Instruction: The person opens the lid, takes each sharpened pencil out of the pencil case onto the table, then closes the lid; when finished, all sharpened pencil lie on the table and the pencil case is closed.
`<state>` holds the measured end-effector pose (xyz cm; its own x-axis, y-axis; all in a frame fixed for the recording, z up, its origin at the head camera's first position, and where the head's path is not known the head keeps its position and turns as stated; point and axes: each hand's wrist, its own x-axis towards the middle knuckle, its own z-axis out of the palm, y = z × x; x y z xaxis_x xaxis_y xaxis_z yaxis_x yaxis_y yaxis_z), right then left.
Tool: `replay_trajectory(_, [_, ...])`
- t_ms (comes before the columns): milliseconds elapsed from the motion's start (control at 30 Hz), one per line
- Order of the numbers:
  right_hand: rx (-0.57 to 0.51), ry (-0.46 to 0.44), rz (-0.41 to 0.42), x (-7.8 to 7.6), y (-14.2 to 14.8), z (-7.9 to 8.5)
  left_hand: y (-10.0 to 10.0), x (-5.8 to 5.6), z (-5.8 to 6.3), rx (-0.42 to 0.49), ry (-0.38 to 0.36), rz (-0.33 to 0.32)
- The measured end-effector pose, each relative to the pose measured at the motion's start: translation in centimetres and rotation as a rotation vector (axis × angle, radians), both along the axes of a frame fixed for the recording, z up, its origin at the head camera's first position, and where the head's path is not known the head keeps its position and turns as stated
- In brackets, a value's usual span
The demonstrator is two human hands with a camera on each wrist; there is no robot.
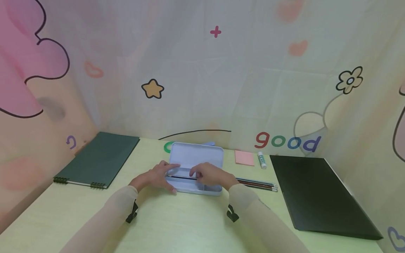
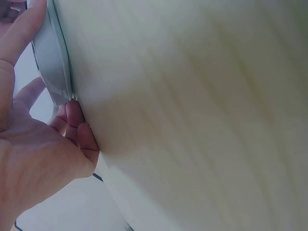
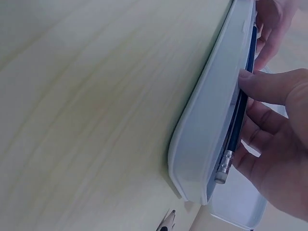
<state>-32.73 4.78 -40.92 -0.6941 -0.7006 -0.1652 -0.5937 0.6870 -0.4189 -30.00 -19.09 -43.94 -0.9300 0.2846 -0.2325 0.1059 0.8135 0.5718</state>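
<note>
Over the case (image 1: 196, 154), the right hand (image 1: 210, 174) pinches a partly hidden pencil (image 1: 183, 177), the left hand (image 1: 157, 176) spread.

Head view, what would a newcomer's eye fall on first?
Probably the open, pale-blue rectangular pencil case in the middle, with a slim dark pencil in the grip of the right hand. Then the multicoloured "good" lettering on the cartoon-printed cloth backdrop, and the large, flat black rectangle at right.
</note>
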Motion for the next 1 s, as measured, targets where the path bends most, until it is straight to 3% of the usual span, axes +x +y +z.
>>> replay_trajectory(233, [0.033, 0.04, 0.01, 0.0, -0.1, 1.0, 0.0, -0.1, -0.2, -0.002, 0.006, -0.004])
replay_trajectory(600, [0.024, 0.027, 0.025, 0.0, 1.8, 2.3, 0.0, -0.1, -0.2, 0.008, 0.008, -0.002])
replay_trajectory(800, [0.043, 0.031, 0.013, -0.1, 3.0, 2.7, -0.1, -0.1, -0.2, 0.016, 0.013, -0.007])
replay_trajectory(1000, [0.053, -0.026, -0.051, -0.1, 4.7, 3.0, -0.1, 0.0, -0.1, 0.022, 0.016, -0.01])
